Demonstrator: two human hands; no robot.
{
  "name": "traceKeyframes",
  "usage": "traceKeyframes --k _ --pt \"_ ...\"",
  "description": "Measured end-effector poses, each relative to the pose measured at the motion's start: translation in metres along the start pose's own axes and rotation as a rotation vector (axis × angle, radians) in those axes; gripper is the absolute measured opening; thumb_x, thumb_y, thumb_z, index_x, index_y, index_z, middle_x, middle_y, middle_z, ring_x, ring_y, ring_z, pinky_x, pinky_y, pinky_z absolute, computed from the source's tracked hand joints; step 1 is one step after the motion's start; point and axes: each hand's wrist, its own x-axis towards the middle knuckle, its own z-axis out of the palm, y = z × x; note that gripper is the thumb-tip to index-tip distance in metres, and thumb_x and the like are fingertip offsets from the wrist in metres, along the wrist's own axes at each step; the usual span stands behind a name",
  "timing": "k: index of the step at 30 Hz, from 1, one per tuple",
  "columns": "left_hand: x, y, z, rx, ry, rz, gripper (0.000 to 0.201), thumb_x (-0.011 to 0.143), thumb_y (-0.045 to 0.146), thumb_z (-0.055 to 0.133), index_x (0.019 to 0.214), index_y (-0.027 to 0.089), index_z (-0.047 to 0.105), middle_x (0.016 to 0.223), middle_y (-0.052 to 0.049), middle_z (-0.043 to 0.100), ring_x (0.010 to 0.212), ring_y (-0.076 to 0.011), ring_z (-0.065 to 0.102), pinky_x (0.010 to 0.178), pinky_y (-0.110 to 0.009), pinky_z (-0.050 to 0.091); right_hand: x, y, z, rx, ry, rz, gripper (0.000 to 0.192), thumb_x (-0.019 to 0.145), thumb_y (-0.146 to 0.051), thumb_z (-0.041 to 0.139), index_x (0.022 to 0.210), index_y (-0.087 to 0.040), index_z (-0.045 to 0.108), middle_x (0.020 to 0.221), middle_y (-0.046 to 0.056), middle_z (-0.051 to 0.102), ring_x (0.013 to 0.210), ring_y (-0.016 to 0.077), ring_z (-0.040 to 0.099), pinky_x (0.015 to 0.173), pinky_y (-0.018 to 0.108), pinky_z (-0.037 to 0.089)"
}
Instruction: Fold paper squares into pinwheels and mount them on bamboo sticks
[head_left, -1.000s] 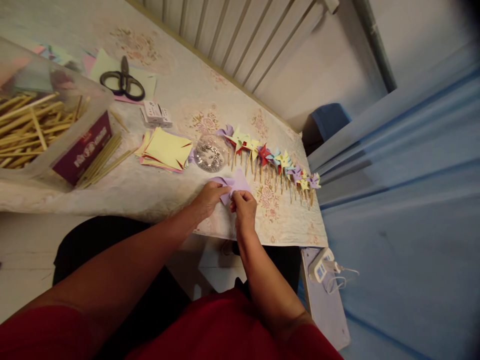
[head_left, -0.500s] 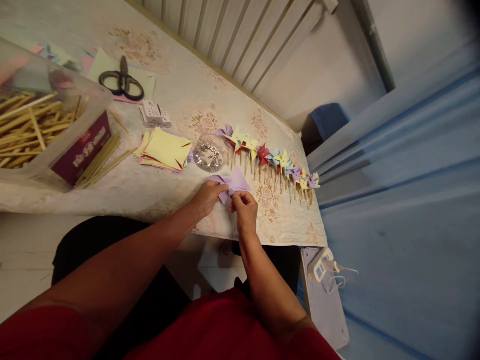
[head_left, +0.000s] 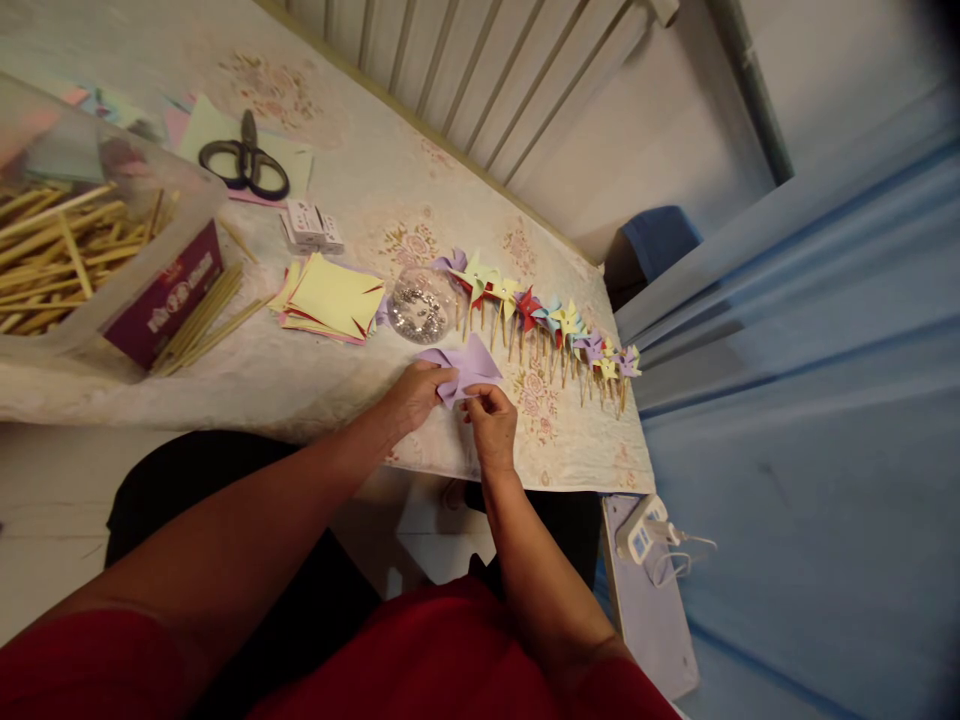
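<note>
Pinwheels (head_left: pixel 540 318) beyond purple paper (head_left: pixel 466 366) — pins (head_left: pixel 418 308) beside

Bare tablecloth (head_left: pixel 300 375) leftward; pin dish (head_left: pixel 418 308) and pinwheel row (head_left: pixel 544 322) just beyond.

One head-worn view, looking forward and steeply down from above the table (head_left: pixel 315 385), close over its near edge. The table runs slantwise, its far edge toward the radiator (head_left: pixel 480 80) at the top, its right corner mid-frame
</note>
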Motion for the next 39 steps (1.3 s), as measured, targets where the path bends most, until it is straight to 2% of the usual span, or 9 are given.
traceKeyframes --k 17,24,28,35,39 --pt "0.006 -0.008 -0.006 -0.022 -0.011 0.007 0.012 0.061 0.019 0.072 0.07 0.015 0.066 0.064 0.0 0.063 0.056 -0.0109 0.055 0.055 -0.023 0.043 0.002 0.001 -0.002 -0.01 -0.002 -0.006 0.02 0.07 -0.024 0.052 0.082 -0.021 0.067 0.061 -0.006 0.058 0.054 0.0119 0.05 0.058 0.024 0.042" --pt "0.002 -0.01 -0.005 -0.042 -0.068 0.04 0.036 0.062 0.026 0.08 0.093 0.012 0.067 0.083 -0.003 0.07 0.073 -0.0144 0.062 0.069 -0.027 0.048 0.002 0.0 -0.002 0.011 0.032 -0.002 0.019 0.07 -0.025 0.052 0.082 -0.021 0.067 0.06 -0.006 0.058 0.055 0.0121 0.051 0.058 0.024 0.042" --pt "-0.001 -0.01 -0.003 0.03 -0.044 0.04 0.047 0.054 0.018 0.083 0.097 0.013 0.065 0.085 -0.001 0.068 0.073 -0.0127 0.061 0.066 -0.024 0.044 0.004 0.002 -0.003 0.004 0.061 -0.003 0.02 0.07 -0.024 0.052 0.082 -0.021 0.067 0.06 -0.006 0.058 0.055 0.0123 0.051 0.058 0.024 0.042" --pt "0.002 -0.011 -0.005 0.007 -0.006 0.021 0.033 0.059 0.017 0.076 0.09 0.015 0.065 0.087 -0.004 0.07 0.075 -0.0144 0.062 0.07 -0.027 0.05 0.006 0.004 -0.005 0.008 0.07 -0.011 0.019 0.07 -0.024 0.053 0.082 -0.021 0.067 0.059 -0.007 0.056 0.055 0.0117 0.049 0.057 0.023 0.04" --pt "0.004 -0.014 -0.007 -0.003 0.004 -0.009 0.033 0.062 0.016 0.075 0.093 0.014 0.066 0.087 -0.005 0.071 0.075 -0.0155 0.064 0.069 -0.028 0.052 0.005 0.005 -0.005 0.009 0.062 -0.013 0.019 0.071 -0.024 0.052 0.082 -0.021 0.067 0.06 -0.007 0.057 0.054 0.0116 0.049 0.057 0.024 0.04"
